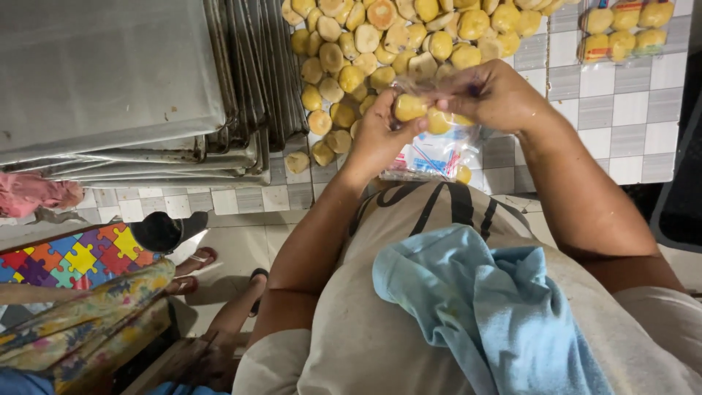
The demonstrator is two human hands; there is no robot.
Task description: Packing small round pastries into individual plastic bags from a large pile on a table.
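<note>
Small round yellow pastry (pixel 409 107) pinched in the left hand (pixel 380 135), grip clamped on it, right at the mouth of a clear plastic bag (pixel 433 152). Right hand (pixel 491 95) just beside, fingers closed on the bag's crinkled top edge, more yellow pieces showing inside. All held above the grey-and-white checked surface (pixel 629 110). Far behind, a loose heap of yellow pastries (pixel 380 44). Far right, a sealed clear pack of pastries (pixel 625 29). Far left, stacked metal baking trays (pixel 131 80). Near, a light blue cloth (pixel 482 307) draped over the shoulder.
</note>
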